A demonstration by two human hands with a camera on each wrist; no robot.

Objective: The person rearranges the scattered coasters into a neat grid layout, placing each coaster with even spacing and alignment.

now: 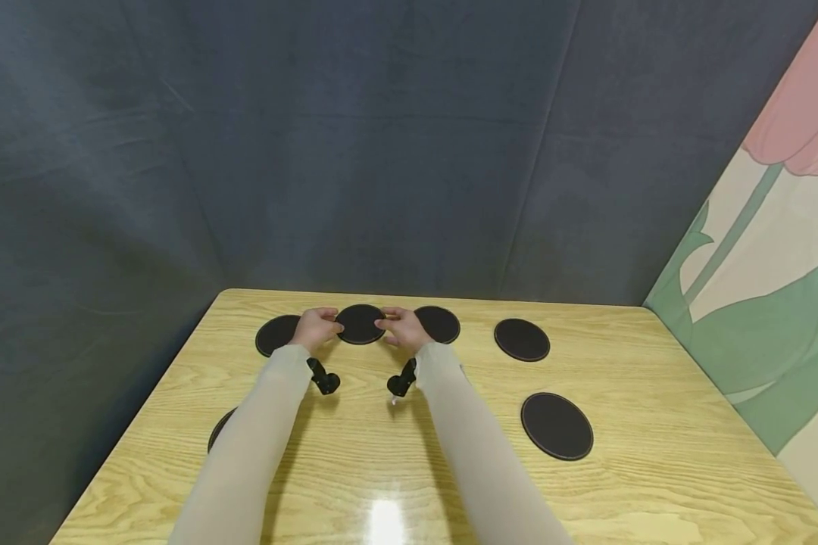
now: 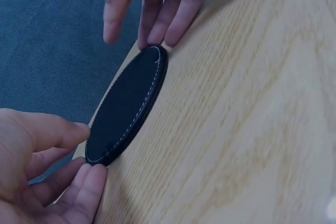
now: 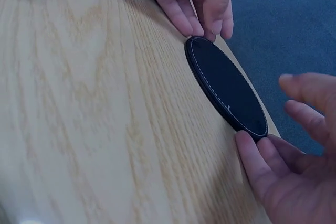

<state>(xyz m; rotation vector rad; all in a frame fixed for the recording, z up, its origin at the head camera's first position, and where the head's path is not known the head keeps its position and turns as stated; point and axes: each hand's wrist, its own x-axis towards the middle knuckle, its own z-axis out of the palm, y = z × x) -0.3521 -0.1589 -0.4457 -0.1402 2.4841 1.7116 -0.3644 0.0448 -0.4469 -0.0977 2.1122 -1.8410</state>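
A round black coaster (image 1: 360, 324) with pale stitching lies near the table's far edge, between both hands. Its rim looks layered in the wrist views, so I cannot tell whether it is one piece or a stack. My left hand (image 2: 47, 166) touches the coaster (image 2: 126, 106) at its left end with extended fingertips. On the opposite end, the fingertips of my right hand (image 3: 299, 166) rest against the coaster's rim (image 3: 226, 87), while its upper fingers are raised off it. In the head view the left hand (image 1: 315, 328) and right hand (image 1: 405, 328) face each other across it.
More black coasters lie around: one left of the left hand (image 1: 273, 336), one beyond the right hand (image 1: 439, 324), two farther right (image 1: 522, 339), and one partly hidden by the left sleeve (image 1: 218, 430). A dark curtain (image 1: 382, 151) hangs behind the wooden table (image 1: 361, 469).
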